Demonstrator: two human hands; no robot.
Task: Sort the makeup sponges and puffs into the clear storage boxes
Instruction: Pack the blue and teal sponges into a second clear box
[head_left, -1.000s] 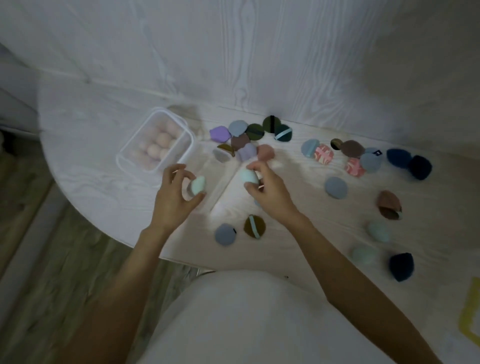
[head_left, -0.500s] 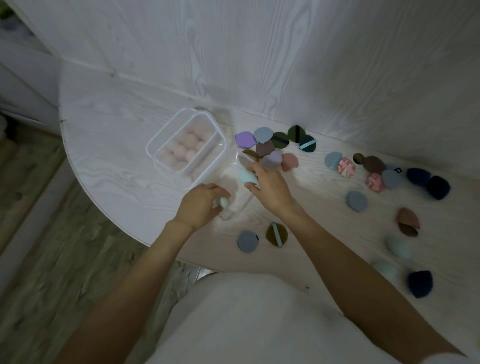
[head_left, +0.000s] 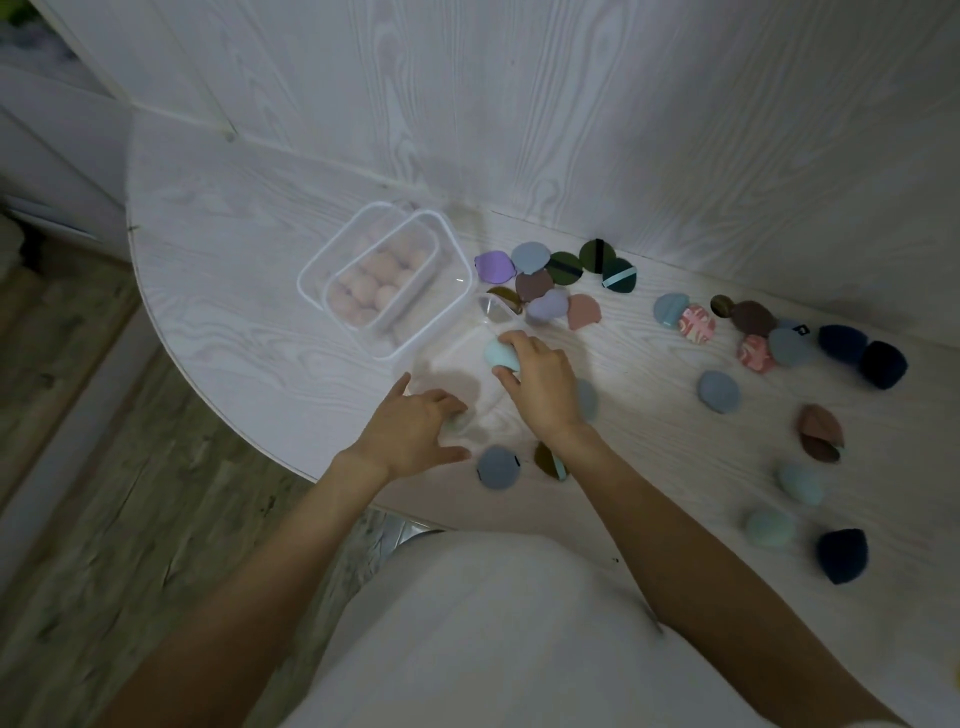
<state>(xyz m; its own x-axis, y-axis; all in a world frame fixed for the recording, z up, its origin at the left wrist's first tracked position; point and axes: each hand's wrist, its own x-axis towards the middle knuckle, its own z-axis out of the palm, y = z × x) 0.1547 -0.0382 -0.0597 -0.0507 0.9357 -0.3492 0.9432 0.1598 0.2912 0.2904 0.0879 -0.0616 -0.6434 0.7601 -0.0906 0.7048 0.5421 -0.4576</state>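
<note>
The right hand (head_left: 540, 387) pinches a mint sponge (head_left: 500, 355) just beside the pink-filled box (head_left: 387, 283); the left hand's (head_left: 410, 434) curled fingers hide another sponge (head_left: 457, 423); its grip is unclear.

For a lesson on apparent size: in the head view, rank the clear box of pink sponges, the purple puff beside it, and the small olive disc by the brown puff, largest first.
1. clear box of pink sponges
2. purple puff
3. olive disc
All lie at similar depth, so the ranking looks safe.

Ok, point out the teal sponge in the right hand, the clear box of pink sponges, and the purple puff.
Teal egg-shaped sponge (head_left: 500, 355): head view, exposed rounded side.
Clear plastic box of pink sponges (head_left: 415, 347): head view, near rim.
Purple round puff (head_left: 494, 267): head view, face centre.
</note>
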